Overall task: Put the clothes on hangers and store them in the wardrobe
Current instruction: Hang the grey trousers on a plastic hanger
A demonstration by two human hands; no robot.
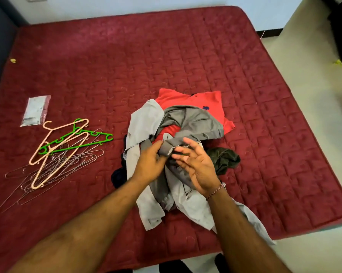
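Crumpled grey garment (193,123) pinched by left hand (149,164) on quilted mattress (107,66).

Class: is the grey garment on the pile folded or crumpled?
Crumpled. The grey garment lies bunched on the pile; the left hand grips its edge.

Two bare forearms reach in from the lower edge, with no sleeves showing as far up as the view goes. The left hand (149,164) wears nothing — no ring, no band. Below the fingers of the right hand (195,166), at the wrist, sits a thin braided thread bracelet (215,191) — pinkish and pale strands twisted together, wrapped closely round.
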